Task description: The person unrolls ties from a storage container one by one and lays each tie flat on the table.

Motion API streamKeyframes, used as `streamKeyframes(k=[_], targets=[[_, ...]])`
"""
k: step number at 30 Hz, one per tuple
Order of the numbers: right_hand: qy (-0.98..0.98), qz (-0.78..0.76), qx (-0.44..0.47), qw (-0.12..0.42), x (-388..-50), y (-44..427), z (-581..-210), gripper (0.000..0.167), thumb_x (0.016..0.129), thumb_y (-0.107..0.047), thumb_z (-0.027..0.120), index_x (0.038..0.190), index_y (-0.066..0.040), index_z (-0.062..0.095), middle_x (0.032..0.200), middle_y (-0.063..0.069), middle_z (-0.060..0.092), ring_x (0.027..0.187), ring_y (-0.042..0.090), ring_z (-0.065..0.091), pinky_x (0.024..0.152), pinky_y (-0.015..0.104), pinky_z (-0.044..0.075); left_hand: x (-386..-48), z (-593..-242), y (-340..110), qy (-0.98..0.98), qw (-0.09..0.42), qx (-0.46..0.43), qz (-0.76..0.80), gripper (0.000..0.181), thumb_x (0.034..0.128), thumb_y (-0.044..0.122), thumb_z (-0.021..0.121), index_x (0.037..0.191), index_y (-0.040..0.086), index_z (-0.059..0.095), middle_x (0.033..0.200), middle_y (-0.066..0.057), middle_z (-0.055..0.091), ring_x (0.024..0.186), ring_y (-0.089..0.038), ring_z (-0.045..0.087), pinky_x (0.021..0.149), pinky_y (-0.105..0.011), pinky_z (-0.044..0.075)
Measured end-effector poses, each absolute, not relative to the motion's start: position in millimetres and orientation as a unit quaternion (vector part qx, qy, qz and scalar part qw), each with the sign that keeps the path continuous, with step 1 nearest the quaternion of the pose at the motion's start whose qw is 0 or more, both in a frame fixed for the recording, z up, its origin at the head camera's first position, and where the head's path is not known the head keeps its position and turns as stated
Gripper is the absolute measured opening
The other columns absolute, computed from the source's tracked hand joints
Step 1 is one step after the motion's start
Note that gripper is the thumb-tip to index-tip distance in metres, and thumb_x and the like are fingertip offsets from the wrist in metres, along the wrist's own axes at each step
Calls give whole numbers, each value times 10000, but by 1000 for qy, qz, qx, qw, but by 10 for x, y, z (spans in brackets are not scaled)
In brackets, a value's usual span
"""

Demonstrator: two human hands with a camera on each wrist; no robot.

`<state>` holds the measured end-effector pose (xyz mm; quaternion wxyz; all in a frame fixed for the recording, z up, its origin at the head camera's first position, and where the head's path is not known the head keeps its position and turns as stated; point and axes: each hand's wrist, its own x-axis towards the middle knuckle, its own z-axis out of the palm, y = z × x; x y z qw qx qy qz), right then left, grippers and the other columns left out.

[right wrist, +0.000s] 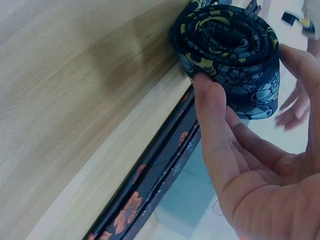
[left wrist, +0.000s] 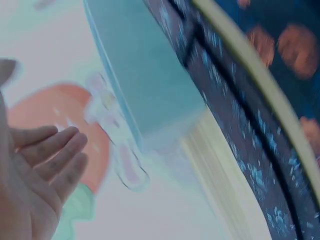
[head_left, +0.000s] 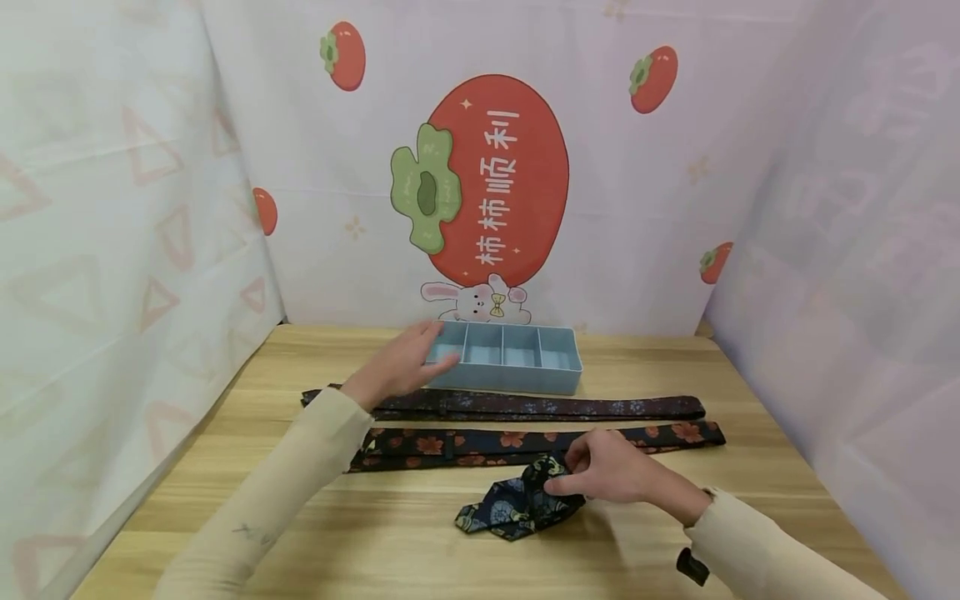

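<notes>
My right hand (head_left: 611, 468) pinches a rolled dark necktie (right wrist: 240, 80) with a blue and yellow pattern, between thumb and fingers. Its coil shows end-on in the right wrist view, and in the head view a pointed tail (head_left: 498, 510) trails to the left. With fingers extended and nothing in it, my left hand (head_left: 401, 364) is at the left end of a light blue divided box (head_left: 517, 379). It covers part of that end in the head view. The left wrist view shows a gap between the fingers and the box.
Two folded neckties lie across the wooden table (head_left: 360, 533): a dark one with blue flowers (head_left: 555, 407) just before the box, and one with orange flowers (head_left: 510, 442) nearer. Printed cloth (head_left: 600, 250) walls the back and both sides.
</notes>
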<state>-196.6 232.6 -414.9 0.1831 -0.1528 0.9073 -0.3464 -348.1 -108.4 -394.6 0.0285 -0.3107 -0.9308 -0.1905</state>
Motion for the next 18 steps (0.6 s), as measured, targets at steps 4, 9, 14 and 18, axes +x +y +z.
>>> streamKeyframes(k=[4,9,14,18], targets=[[901,-371,-132,185,-1960,2363,-4180,350,915,-433,805,955,-87,763,668,40,708,631,254,697,634,340,547,-3129,-3963,-1021,-907,61,-366,-198,379,1028,276,676,1302,17,642,1183,-131,704,1068,-266,690,926,-436,607],[899,-379,-108,192,-1918,2418,-4179,354,929,-447,790,866,-100,751,646,86,710,631,271,711,653,350,560,-2709,-4098,-836,-880,-44,-395,-262,276,1006,184,713,1234,32,687,1125,-90,745,987,-144,714,871,-303,620],[880,-411,-93,217,-1897,2466,-4204,375,945,-424,776,809,-76,739,673,103,718,678,282,736,686,370,605,-2428,-4292,-637,-850,-143,-399,-314,292,993,151,732,1243,4,693,1140,-118,749,988,-125,714,872,-249,606],[870,-430,-71,231,-1899,2480,-4263,366,953,-402,769,893,-42,747,745,92,734,721,263,743,717,373,638,-2319,-4442,-516,-844,-170,-394,-322,314,988,180,745,1265,41,695,1174,-75,729,1015,-105,696,882,-216,583]])
